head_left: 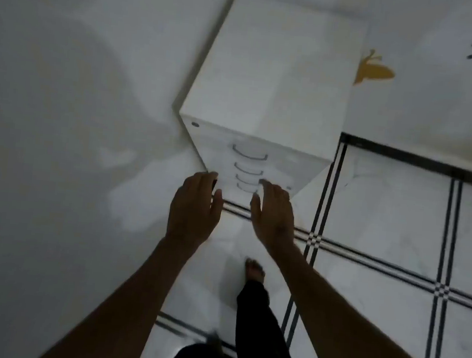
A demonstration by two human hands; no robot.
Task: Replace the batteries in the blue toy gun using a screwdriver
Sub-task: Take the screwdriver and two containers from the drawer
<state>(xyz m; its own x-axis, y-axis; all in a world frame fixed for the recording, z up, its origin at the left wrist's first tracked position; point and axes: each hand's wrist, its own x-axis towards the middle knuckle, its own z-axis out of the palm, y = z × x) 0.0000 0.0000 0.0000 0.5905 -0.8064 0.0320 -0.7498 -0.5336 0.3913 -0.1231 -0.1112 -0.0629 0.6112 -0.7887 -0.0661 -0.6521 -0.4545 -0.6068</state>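
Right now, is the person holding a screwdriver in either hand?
No. Both the left hand and the right hand are open and empty, stretched out toward the white drawer cabinet.

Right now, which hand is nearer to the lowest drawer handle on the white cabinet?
Right. The right hand has its fingertips just beside the lowest drawer handle, to its right. The left hand sits farther off, near the white cabinet's lower left corner.
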